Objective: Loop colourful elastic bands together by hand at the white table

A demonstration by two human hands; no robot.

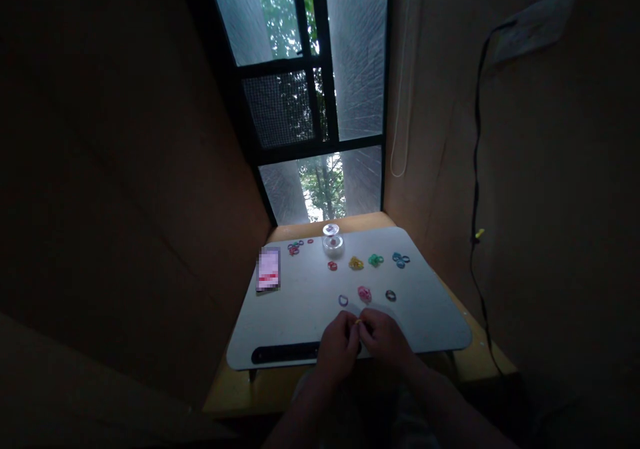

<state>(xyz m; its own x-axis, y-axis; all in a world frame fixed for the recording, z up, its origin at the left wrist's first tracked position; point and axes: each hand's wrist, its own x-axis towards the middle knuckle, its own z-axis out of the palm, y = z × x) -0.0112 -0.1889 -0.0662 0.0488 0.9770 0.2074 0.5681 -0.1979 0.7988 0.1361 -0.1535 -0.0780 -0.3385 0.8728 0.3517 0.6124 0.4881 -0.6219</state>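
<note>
Hands: left hand (340,343) and right hand (384,337) meet above the near edge of the white tabletop (300,302), right of its centre; thumbs and forefingers pinch one small object between them.
Pinched piece: small orange-yellow band (358,321), mostly covered by the fingertips; exact form cannot be told.
Mid-right of tabletop, nearest the hands: purple ring (343,300), pink cluster (365,293) and dark ring (391,295), side by side and apart.
Row toward far edge: red cluster (333,266), yellow cluster (356,263), green cluster (375,260), blue cluster (401,260), the last nearest the right edge.
Far edge, about centre: clear container (333,245), a round lid-like piece (331,230) at its far side.
Far left corner: mixed rings (295,247), a single red ring (311,241) just beside.
Left edge: flat rectangular item (269,270), display blurred.
Near edge: black strip (285,353) along the left half, its right end reaching behind the left hand.
Open room: white surface across the tabletop's left-middle and its near right corner.
</note>
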